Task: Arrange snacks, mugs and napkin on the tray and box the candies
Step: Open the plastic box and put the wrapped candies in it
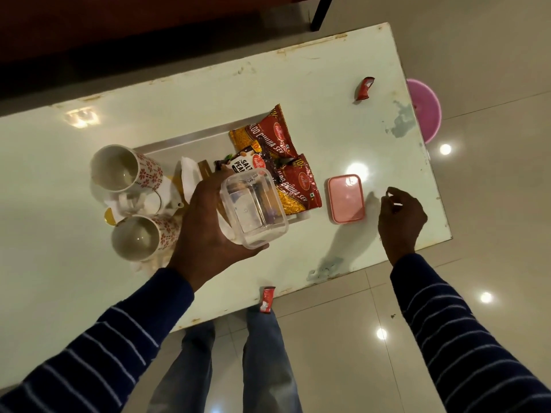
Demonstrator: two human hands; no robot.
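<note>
Spanning the white table [328,93], a tray [190,141] carries snack packets [278,135] and two floral mugs [125,171]; the left hand [208,231] grips a clear box [253,207] (hiding the tray's near edge), beside its pink lid [346,198]. The right hand [401,217] pinches something small; candies [364,88] lie well apart.

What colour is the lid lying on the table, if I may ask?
Pink; the lid shows best in the head view.
</note>
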